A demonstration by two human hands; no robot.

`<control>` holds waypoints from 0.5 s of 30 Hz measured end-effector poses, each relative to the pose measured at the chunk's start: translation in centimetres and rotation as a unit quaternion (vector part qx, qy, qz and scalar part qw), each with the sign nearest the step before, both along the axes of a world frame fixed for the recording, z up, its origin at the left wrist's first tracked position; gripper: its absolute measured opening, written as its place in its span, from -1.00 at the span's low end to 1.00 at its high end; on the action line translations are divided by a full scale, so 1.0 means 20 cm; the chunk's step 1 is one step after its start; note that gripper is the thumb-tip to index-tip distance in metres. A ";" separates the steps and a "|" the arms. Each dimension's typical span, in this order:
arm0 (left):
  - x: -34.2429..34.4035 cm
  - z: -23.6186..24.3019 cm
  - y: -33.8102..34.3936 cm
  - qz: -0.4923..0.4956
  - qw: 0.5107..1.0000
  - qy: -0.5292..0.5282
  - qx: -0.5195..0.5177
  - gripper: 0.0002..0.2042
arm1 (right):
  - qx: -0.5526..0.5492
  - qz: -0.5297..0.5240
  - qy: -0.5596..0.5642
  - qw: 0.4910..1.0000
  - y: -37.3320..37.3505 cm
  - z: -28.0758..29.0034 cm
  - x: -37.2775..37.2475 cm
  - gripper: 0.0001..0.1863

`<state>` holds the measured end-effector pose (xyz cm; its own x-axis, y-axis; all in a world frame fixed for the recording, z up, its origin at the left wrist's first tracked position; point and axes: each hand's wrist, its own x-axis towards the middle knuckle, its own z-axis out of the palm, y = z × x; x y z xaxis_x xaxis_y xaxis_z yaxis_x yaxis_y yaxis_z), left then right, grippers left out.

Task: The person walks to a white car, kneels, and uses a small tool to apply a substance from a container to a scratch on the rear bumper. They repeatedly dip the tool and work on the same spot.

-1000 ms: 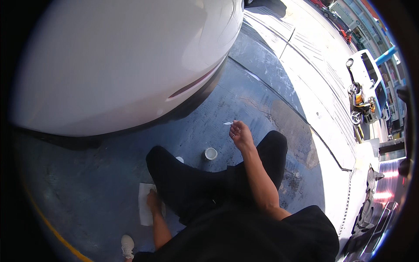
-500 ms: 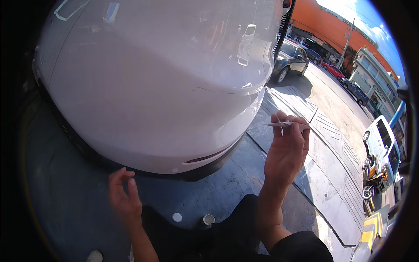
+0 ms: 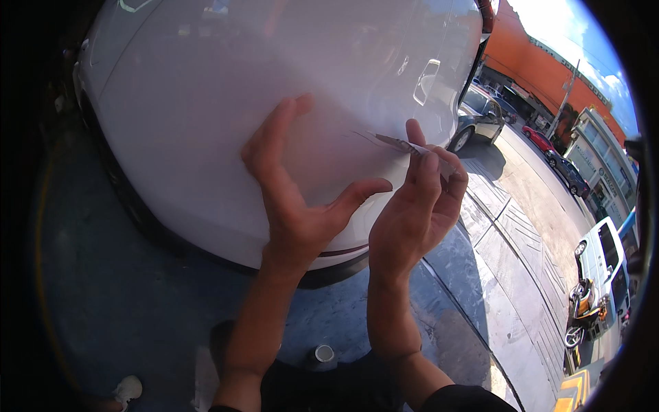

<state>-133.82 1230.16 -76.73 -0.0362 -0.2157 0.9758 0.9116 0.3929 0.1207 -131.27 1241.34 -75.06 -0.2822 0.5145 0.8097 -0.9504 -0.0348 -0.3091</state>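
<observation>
A white car bumper (image 3: pixel 185 158) fills the upper left and middle, with a thin dark scratch-like line (image 3: pixel 362 135) on it. My right hand (image 3: pixel 415 206) pinches a thin, pointed, blade-like piece (image 3: pixel 392 141), grey-white, between thumb and fingers. Its tip points left, close to the dark line; whether it touches the paint I cannot tell. My left hand (image 3: pixel 292 189) is raised in front of the bumper, thumb and fingers spread wide, holding nothing. Between my forearms, low down, stands a small round container (image 3: pixel 323 353) with a pale top.
A light shoe (image 3: pixel 128 388) shows at the lower left on the dark floor (image 3: pixel 158 309). To the right lie grooved pavement (image 3: pixel 501 254), a parked dark car (image 3: pixel 477 117), a white van (image 3: pixel 603 250) and a motorcycle (image 3: pixel 582 309). Beyond is an orange building (image 3: pixel 528 58).
My left hand has risen from below the bumper to in front of it, fingers spreading. My right hand has moved left and up, bringing the pointed piece close to the dark line.
</observation>
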 end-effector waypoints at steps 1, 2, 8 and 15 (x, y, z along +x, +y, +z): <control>-0.01 0.00 0.01 0.005 1.000 0.001 0.008 0.10 | 0.005 -0.017 -0.002 1.000 -0.01 0.00 -0.01 -0.83; -0.01 0.00 0.02 0.010 1.000 0.001 0.015 0.11 | 0.006 -0.020 -0.004 1.000 -0.02 -0.01 -0.01 -0.83; -0.06 0.00 0.07 0.049 0.997 0.034 0.045 0.18 | -0.022 -0.038 -0.030 0.999 -0.06 -0.02 -0.02 -0.81; -0.10 -0.03 0.08 0.073 0.996 0.043 0.032 0.19 | -0.044 -0.039 -0.020 0.998 -0.04 -0.05 -0.06 -0.78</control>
<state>-135.85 1231.67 -77.31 0.0821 -0.2741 0.9582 0.8537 0.5155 0.0744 -132.43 1240.49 -76.14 -0.2700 0.6050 0.7490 -0.9381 0.0101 -0.3463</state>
